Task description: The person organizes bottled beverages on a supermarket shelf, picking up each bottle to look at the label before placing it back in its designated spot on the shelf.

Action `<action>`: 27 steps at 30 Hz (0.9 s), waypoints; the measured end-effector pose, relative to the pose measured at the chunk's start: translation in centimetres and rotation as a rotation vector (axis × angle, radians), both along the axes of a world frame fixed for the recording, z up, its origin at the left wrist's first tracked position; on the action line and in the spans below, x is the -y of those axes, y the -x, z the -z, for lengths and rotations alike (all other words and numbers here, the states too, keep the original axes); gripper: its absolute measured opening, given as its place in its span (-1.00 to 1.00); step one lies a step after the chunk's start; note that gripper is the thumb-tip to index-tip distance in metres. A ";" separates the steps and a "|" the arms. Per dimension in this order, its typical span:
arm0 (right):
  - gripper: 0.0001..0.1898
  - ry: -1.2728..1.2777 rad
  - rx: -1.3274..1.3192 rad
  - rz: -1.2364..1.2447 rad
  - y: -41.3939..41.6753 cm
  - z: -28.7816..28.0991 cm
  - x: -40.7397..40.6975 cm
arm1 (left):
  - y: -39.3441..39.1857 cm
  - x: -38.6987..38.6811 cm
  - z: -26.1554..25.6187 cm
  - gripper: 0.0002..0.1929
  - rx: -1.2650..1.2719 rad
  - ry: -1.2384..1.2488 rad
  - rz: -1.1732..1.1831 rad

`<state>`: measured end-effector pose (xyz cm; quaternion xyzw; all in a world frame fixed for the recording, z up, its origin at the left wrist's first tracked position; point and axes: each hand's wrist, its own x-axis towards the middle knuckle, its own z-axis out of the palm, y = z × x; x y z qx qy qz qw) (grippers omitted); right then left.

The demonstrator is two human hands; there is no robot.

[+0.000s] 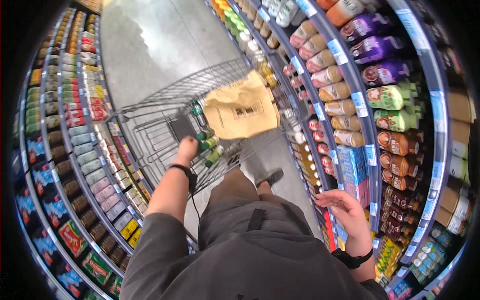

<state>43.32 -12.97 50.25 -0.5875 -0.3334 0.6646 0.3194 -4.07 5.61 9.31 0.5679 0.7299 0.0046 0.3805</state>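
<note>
My left hand, fingers curled, is over the wire shopping cart, close to the bottles inside; whether it grips anything is hidden. In the cart are a dark green bottle and green bottles with lighter labels. Beside them lies a large tan paper bag bearing a printed label. A grey panel forms part of the cart near my left hand. My right hand hangs by the right-hand shelves, fingers extended and apart, holding nothing. Both wrists wear dark bands.
Shelves of bottled drinks rise close on my right, edged with price-tag strips. Shelves of cans and packs curve along the left. Grey floor stretches beyond the cart. A dark shoe shows below the cart's near side.
</note>
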 end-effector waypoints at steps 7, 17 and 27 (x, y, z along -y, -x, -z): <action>-0.60 0.293 0.134 0.191 3.4 1.4 -0.6 | -2.2 -10.3 9.1 -0.60 0.035 0.109 -0.107; -0.60 0.458 0.190 0.266 6.1 1.4 -2.9 | -4.1 -14.7 19.4 -0.48 -0.368 0.223 0.414; -0.63 0.360 0.042 0.357 5.8 2.9 -1.9 | -0.3 -15.1 30.0 -0.33 -0.127 0.312 0.191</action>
